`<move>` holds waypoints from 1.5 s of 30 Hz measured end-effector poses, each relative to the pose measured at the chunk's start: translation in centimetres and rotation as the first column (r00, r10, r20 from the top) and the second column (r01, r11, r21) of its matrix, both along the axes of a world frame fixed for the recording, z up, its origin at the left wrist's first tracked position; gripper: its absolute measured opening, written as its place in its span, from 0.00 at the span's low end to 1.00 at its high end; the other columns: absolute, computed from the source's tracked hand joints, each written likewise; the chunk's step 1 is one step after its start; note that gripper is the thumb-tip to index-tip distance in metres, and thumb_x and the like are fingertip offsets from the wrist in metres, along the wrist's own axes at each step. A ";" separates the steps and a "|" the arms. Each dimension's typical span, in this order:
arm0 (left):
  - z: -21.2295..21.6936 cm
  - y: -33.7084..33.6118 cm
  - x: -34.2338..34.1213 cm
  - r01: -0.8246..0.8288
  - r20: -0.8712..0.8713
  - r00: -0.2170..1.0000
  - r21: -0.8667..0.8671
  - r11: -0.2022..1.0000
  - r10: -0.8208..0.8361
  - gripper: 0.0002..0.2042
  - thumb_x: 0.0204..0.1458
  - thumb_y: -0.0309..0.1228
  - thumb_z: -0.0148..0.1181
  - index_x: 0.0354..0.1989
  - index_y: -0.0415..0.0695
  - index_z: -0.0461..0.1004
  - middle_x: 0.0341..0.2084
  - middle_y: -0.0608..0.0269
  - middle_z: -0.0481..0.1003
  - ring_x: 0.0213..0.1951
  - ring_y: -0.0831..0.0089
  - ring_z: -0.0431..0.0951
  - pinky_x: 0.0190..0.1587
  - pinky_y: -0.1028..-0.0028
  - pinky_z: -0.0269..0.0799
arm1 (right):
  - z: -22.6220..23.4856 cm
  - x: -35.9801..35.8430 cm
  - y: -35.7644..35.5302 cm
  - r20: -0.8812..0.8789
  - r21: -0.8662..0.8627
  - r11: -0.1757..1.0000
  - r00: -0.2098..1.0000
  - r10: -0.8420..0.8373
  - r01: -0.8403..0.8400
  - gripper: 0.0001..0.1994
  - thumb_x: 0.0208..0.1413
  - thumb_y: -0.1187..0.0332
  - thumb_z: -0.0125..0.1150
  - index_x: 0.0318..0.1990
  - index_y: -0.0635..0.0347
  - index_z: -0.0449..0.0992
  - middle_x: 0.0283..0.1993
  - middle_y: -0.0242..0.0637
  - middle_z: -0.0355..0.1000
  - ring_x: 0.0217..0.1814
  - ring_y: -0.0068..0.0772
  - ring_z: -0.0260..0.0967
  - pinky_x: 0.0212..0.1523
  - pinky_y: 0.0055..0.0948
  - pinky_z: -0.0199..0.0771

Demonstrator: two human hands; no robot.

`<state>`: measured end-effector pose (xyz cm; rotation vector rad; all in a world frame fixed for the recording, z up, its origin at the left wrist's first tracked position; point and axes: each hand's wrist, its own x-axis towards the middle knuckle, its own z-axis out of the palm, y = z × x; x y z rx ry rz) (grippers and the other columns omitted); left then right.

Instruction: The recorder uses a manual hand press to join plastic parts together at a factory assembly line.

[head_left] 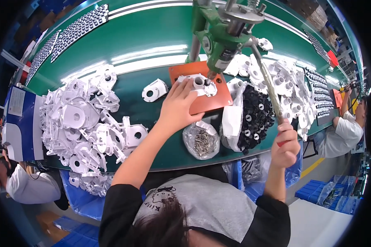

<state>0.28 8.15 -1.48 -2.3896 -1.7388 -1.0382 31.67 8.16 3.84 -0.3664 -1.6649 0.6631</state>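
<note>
My left hand [178, 105] rests on the orange base plate [218, 101] and holds a white plastic housing [198, 83] in place under the ram of a green hand press [224, 31]. My right hand [285, 142] is shut on the red-tipped end of the press lever [268, 80], a long metal bar slanting down from the press head. A single white housing [154, 89] lies on the green belt just left of the plate.
A large heap of white housings [88, 123] lies at left, another heap [284, 82] at right. A bag of black rings [255, 119] and a bag of metal pins [201, 142] sit near the front edge. Other people sit at far left [29, 185] and far right [346, 129].
</note>
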 end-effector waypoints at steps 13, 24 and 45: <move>0.2 4.3 -1.7 -0.085 -0.127 0.989 -0.073 0.994 0.075 0.24 0.43 0.36 0.56 0.53 0.51 0.63 0.53 0.47 0.64 0.58 0.51 0.59 0.63 0.53 0.42 | 16.6 -17.6 17.3 -0.062 -0.632 0.772 0.998 0.030 -0.062 0.16 0.59 0.57 0.45 0.44 0.58 0.70 0.35 0.36 0.69 0.41 0.31 0.66 0.43 0.30 0.64; 6.3 8.2 -8.9 -0.098 0.149 0.976 -0.343 0.934 0.157 0.14 0.47 0.34 0.57 0.40 0.39 0.69 0.33 0.51 0.75 0.35 0.57 0.75 0.41 0.67 0.69 | -0.3 7.5 11.7 0.882 -0.014 0.756 0.364 -0.298 0.655 0.16 0.47 0.68 0.58 0.45 0.58 0.72 0.46 0.46 0.68 0.47 0.45 0.67 0.48 0.36 0.67; 6.7 -8.5 -9.5 -0.304 -0.604 0.786 -0.567 0.766 -0.136 0.44 0.30 0.54 0.66 0.56 0.43 0.62 0.53 0.45 0.63 0.58 0.50 0.60 0.61 0.50 0.47 | -2.8 11.6 6.9 0.509 -0.403 0.596 0.712 -0.484 0.694 0.20 0.52 0.63 0.60 0.48 0.68 0.68 0.32 0.30 0.66 0.27 0.16 0.61 0.28 0.16 0.61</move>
